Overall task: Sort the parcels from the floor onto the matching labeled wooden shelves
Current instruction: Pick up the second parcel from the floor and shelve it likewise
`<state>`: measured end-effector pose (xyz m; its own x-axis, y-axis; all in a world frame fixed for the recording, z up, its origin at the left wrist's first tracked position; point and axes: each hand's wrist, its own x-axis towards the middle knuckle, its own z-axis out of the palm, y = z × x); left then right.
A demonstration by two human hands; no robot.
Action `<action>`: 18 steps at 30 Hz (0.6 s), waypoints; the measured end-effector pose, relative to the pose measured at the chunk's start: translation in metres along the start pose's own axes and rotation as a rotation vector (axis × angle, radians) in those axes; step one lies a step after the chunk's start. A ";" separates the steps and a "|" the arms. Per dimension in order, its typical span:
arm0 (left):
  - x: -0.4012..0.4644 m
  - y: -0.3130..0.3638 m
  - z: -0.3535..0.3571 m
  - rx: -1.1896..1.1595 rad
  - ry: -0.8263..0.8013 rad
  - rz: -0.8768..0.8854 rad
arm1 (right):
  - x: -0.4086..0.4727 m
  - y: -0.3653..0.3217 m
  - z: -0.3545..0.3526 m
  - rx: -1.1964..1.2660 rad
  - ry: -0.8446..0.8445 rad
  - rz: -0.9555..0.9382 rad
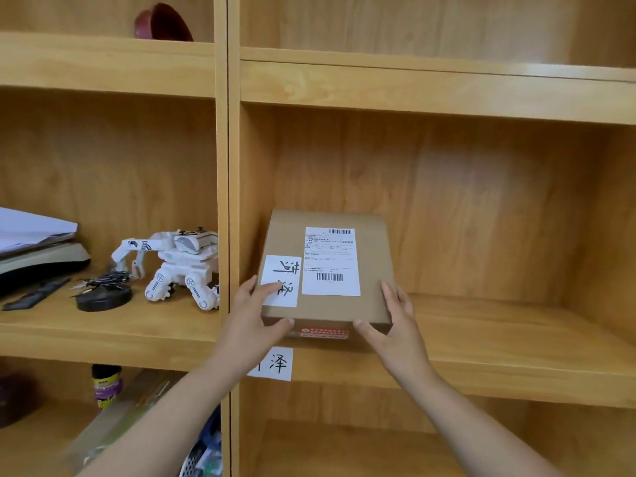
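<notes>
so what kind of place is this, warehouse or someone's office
Probably an office or workroom, not a warehouse: wooden shelves with a handwritten label, a toy robot and stacked papers, and both hands placing a cardboard parcel.

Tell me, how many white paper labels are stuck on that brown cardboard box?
2 on top: a white handwritten label at the near left, under the left hand's fingers, and a white printed shipping label beside it. Other faces may hide more.

It looks like an office or storeroom used for sorting post: light wooden shelving (447,339) carries a handwritten white paper label (275,363), a white toy robot (179,266) and stacked papers (34,228).
</notes>
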<state>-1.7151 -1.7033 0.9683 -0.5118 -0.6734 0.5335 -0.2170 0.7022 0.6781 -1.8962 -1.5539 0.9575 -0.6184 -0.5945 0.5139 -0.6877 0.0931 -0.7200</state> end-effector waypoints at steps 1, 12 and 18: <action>0.003 -0.002 0.003 0.001 0.001 -0.018 | 0.004 0.003 0.002 -0.022 -0.011 0.002; 0.025 -0.024 0.032 0.250 -0.046 0.019 | 0.029 0.027 0.015 -0.271 -0.132 -0.005; 0.034 -0.036 0.040 0.487 -0.049 0.186 | 0.043 0.030 0.017 -0.318 -0.141 0.002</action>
<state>-1.7581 -1.7419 0.9418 -0.6139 -0.5238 0.5906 -0.4745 0.8428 0.2542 -1.9373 -1.5898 0.9499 -0.5767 -0.6963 0.4272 -0.7843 0.3256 -0.5280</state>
